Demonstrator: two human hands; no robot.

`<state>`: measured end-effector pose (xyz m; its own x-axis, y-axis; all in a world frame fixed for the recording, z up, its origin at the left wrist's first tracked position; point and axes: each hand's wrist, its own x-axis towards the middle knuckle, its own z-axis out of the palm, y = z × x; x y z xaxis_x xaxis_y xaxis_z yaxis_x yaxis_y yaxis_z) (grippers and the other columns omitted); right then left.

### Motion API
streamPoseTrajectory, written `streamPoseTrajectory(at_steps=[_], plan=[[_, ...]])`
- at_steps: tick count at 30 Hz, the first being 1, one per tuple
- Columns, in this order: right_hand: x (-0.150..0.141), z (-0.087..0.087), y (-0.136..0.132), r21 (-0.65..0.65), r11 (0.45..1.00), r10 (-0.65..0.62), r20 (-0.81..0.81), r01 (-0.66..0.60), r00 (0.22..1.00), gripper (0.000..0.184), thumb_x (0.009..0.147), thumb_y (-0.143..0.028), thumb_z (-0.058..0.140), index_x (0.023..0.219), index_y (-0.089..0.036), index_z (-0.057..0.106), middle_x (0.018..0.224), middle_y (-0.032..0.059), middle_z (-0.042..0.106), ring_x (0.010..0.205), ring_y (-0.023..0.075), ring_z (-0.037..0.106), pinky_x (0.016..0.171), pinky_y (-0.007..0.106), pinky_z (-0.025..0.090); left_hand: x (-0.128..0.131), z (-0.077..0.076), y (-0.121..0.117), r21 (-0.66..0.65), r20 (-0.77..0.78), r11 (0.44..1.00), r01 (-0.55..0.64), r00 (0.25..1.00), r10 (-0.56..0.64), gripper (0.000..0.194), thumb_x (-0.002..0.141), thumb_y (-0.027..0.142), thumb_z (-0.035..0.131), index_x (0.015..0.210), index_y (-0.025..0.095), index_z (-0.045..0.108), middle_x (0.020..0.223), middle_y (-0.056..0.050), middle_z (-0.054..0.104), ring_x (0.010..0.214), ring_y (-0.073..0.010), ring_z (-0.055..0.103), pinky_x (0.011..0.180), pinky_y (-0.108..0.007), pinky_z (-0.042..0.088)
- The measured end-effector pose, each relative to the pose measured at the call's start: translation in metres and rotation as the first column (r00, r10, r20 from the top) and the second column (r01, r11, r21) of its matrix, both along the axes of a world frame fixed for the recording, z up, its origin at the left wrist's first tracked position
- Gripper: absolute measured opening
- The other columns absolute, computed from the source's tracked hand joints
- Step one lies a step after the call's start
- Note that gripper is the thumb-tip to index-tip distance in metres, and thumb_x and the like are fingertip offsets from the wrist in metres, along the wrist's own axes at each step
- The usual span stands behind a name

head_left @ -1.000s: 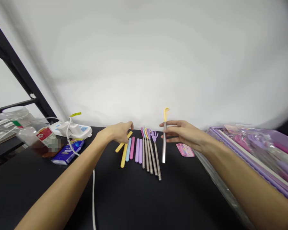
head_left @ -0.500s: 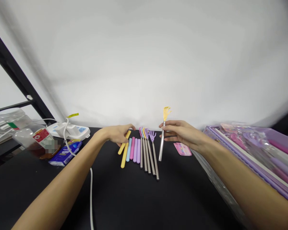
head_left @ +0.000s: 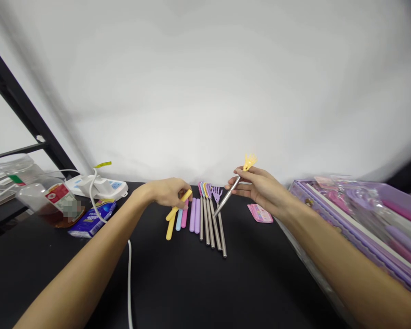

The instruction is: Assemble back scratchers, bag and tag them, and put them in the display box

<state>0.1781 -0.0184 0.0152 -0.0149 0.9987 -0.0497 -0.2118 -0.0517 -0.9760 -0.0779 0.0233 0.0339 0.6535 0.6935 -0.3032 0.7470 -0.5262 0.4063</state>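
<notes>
My right hand [head_left: 255,185] is closed around the metal rod of a back scratcher [head_left: 232,189] with a yellow claw head, which tilts down to the left over the row. My left hand [head_left: 171,193] pinches a yellow handle tube [head_left: 175,211] lying aslant above the other tubes. Beneath and beside it are another yellow tube [head_left: 170,227], a blue tube [head_left: 179,219], a pink tube [head_left: 185,217] and two purple tubes [head_left: 195,215]. Right of these, several metal back scratchers [head_left: 210,221] lie side by side, their coloured claws toward the wall.
A pink pack of cards [head_left: 260,213] lies right of my right hand. Farther right stands a purple box [head_left: 329,214] with bagged items. At left are a plastic jar [head_left: 51,196], a blue packet [head_left: 94,219], a power strip [head_left: 118,188] and a white cable [head_left: 130,283].
The yellow-clawed back scratcher has swung from nearly upright to a slant, its lower end moving left. My left hand has moved slightly right with the yellow tube, and the neighbouring tubes have shifted left.
</notes>
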Motion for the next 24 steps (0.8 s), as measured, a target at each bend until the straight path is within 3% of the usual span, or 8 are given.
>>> streamPoseTrajectory(at_steps=[4,7,12,17,19,24], plan=[[-0.003,0.008,-0.003,0.106,0.990,-0.080,-0.152,0.097,0.985,0.007,0.091,-0.019,0.055,0.084,-0.017,0.056,0.076,0.0063,0.070,0.081,0.0209,0.072,0.066,0.026,0.059,0.007,0.007,-0.009,-0.049,0.086,0.988,0.143,0.987,-0.139,0.017,0.078,0.029,0.065,0.088,0.016,0.065,0.076,0.000,0.063,0.069,-0.0132,0.057,0.062,-0.022,0.040],[-0.005,0.011,-0.005,0.155,0.978,-0.104,-0.218,0.140,0.970,0.009,0.092,-0.020,0.055,0.084,-0.018,0.056,0.077,0.0055,0.070,0.084,0.0194,0.072,0.070,0.025,0.058,0.012,0.009,-0.014,-0.093,0.178,0.973,0.212,0.965,-0.193,0.020,0.081,0.029,0.064,0.097,0.016,0.066,0.078,0.000,0.064,0.070,-0.0129,0.058,0.063,-0.022,0.041],[-0.008,0.008,-0.006,0.217,0.968,-0.076,-0.216,0.124,0.973,0.009,0.091,-0.025,0.057,0.084,-0.019,0.058,0.078,0.0036,0.071,0.088,0.0180,0.071,0.073,0.024,0.058,0.014,0.009,-0.018,-0.234,0.284,0.952,0.199,0.950,-0.129,0.030,0.087,0.034,0.061,0.110,0.016,0.063,0.077,-0.001,0.066,0.062,-0.0114,0.060,0.064,-0.023,0.046],[-0.004,0.007,-0.006,0.290,0.954,-0.044,-0.125,0.079,0.991,0.019,0.085,-0.036,0.067,0.081,-0.020,0.059,0.091,0.0054,0.074,0.096,0.0213,0.070,0.081,0.032,0.057,0.013,0.012,-0.021,-0.379,0.327,0.895,0.234,0.939,-0.107,0.026,0.091,0.040,0.055,0.098,0.015,0.062,0.077,-0.003,0.067,0.049,-0.0079,0.055,0.058,-0.023,0.047],[-0.003,0.007,-0.006,0.330,0.942,-0.037,-0.097,0.067,0.995,0.024,0.081,-0.041,0.071,0.080,-0.020,0.059,0.091,0.0057,0.075,0.095,0.0227,0.071,0.087,0.038,0.055,0.013,0.013,-0.020,-0.356,0.317,0.907,0.224,0.942,-0.109,0.027,0.091,0.041,0.055,0.091,0.014,0.062,0.078,-0.003,0.066,0.048,-0.0074,0.053,0.054,-0.022,0.045],[-0.001,0.006,-0.005,0.380,0.924,-0.024,-0.086,0.055,0.996,0.029,0.077,-0.044,0.074,0.080,-0.021,0.058,0.089,0.0045,0.075,0.094,0.0223,0.071,0.093,0.041,0.053,0.012,0.012,-0.017,-0.152,0.338,0.963,0.223,0.927,-0.162,0.033,0.091,0.043,0.055,0.083,0.012,0.065,0.073,-0.001,0.060,0.054,-0.0075,0.049,0.050,-0.020,0.038]])
